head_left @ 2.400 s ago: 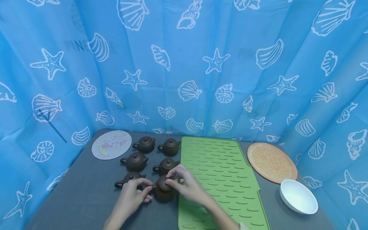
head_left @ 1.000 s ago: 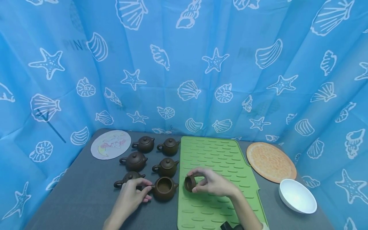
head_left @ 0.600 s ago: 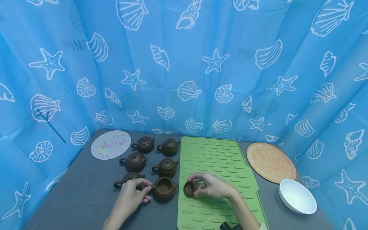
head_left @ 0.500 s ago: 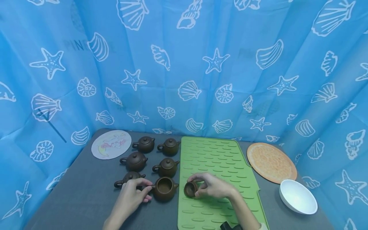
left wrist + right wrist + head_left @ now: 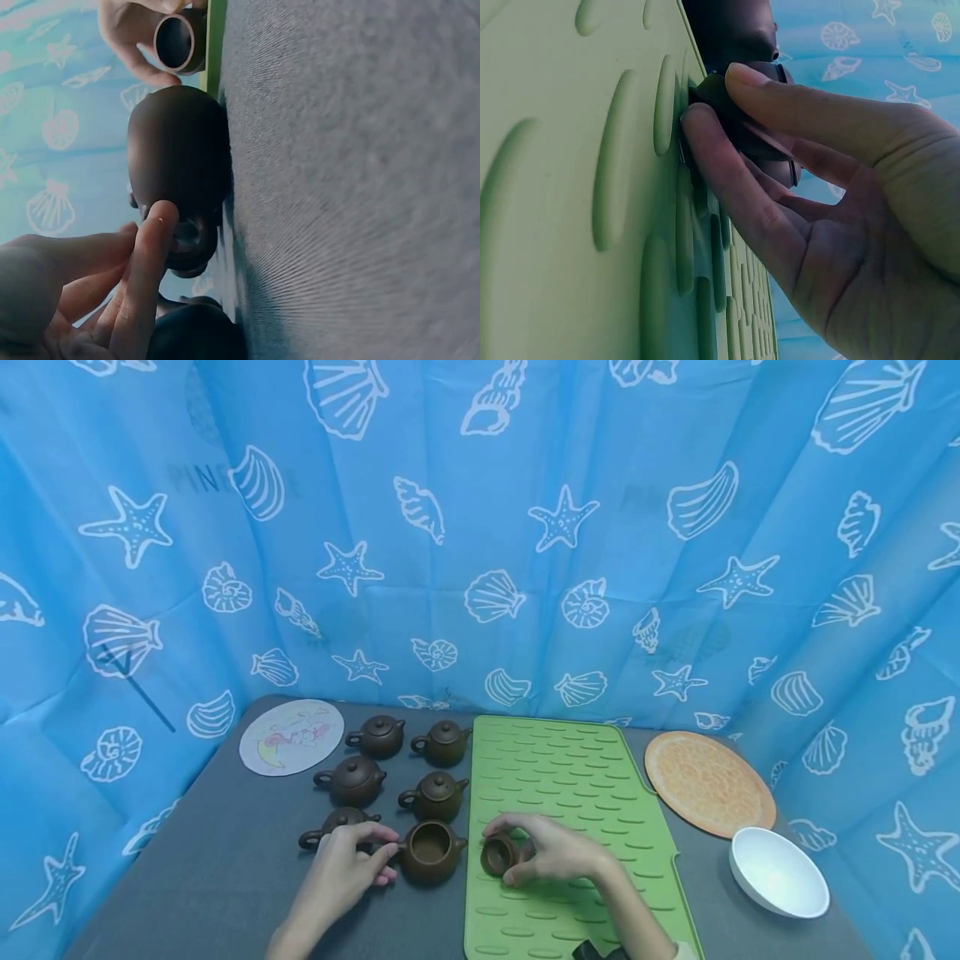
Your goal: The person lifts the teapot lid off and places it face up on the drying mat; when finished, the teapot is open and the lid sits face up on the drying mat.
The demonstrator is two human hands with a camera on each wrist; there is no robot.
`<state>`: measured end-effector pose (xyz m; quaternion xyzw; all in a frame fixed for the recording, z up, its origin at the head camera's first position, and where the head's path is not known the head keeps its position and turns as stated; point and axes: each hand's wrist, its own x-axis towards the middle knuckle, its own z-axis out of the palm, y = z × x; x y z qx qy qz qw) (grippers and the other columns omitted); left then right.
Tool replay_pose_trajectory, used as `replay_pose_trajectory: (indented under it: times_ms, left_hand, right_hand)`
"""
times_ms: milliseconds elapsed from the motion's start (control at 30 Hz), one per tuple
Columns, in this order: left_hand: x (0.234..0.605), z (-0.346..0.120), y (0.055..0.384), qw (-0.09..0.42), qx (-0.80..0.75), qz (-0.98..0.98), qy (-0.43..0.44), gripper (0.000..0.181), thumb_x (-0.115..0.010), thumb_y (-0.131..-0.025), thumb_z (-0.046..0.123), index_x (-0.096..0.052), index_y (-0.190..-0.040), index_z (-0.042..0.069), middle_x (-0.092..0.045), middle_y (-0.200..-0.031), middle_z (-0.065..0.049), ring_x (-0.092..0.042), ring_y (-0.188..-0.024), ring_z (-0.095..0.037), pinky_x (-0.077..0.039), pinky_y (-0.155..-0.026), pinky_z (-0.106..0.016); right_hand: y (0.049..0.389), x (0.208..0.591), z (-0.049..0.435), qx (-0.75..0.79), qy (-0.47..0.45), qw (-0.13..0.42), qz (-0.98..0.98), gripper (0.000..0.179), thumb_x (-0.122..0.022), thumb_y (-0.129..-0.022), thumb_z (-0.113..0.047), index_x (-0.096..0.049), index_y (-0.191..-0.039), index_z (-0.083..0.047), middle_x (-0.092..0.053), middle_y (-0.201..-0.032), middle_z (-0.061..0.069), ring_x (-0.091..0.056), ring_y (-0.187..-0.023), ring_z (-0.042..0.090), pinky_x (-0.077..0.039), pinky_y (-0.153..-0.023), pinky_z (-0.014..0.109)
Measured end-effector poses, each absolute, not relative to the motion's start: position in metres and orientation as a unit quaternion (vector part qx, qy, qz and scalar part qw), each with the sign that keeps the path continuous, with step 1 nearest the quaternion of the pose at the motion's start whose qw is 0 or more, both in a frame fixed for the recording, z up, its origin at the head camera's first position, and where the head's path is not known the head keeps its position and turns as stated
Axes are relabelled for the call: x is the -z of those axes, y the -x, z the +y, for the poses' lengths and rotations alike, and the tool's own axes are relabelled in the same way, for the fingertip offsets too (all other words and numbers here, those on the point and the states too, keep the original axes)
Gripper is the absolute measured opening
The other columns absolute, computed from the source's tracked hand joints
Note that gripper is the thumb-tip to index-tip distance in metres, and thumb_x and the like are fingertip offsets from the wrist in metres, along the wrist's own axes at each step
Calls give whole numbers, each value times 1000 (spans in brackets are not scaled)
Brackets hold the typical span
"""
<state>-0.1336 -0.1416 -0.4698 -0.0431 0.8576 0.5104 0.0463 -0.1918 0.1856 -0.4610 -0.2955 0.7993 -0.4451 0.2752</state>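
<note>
An uncovered brown teapot point(image 5: 431, 853) stands on the grey table, its open mouth facing up. My left hand point(image 5: 351, 864) pinches that teapot's handle between thumb and index finger; in the left wrist view, the fingertips lie against the handle loop point(image 5: 196, 244). To its right, on the green mat point(image 5: 570, 910), is the teapot's small brown lid point(image 5: 497, 857), its hollow inside showing. My right hand point(image 5: 553, 849) has thumb and fingers around the lid from its right side. In the right wrist view, the thumb and index finger partly cover the dark lid.
Several lidded brown teapots point(image 5: 354, 782) stand behind and left of the uncovered one. A round picture mat point(image 5: 292, 737) lies at the far left. On the right are a round orange mat point(image 5: 708, 783) and a white bowl point(image 5: 778, 872). A blue shell-print curtain point(image 5: 480, 543) hangs behind.
My right hand has lifted the lid off the teapot, carried it right and lowered it onto the green mat; its thumb has lately shifted slightly. My left hand has stayed at the handle.
</note>
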Motion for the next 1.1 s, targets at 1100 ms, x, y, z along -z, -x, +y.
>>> replay_pose_trajectory:
  times_ms: [1100]
  left_hand:
    - [454,-134,203,23,-483,875,-14,20,-75,-102,11,-77,-122,6,-79,-92,-6,-72,-71,-12,-50,-59,-23]
  right_hand:
    - [230,437,120,513,245,151,809,29,-72,-105,-16,-69,-129,-1,-72,-117,17,-69,-69,30,-56,-54,34]
